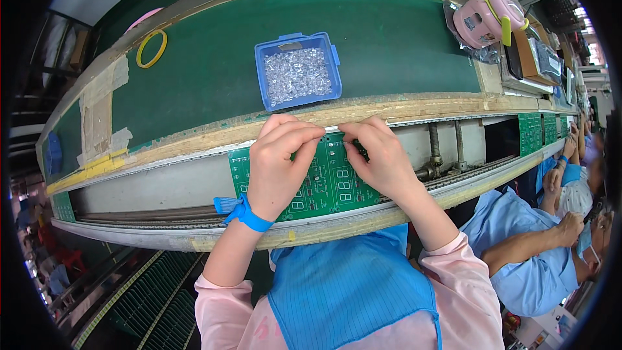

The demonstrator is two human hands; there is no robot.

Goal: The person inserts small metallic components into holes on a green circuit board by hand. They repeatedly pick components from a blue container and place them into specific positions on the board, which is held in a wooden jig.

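A green circuit board panel (327,181) with white digit outlines and small parts on it lies across the rails in front of me. Over its left half is my left hand (280,159), a blue strap round its wrist. Thumb and forefinger are pinched together at the board's far edge. My right hand (379,159) hovers over the right half, its fingertips also pinched, close beside the left ones. Whatever either pinch holds is too small to make out. Just beyond my hands, a blue plastic bin (262,76) holds many small clear components (298,74).
A yellow tape roll (151,49) lies on the green bench at the far left. At the far right stand a pink container (483,21) and a cardboard box (532,58). More boards (530,135) sit along the rails, where a co-worker's arms (528,246) are.
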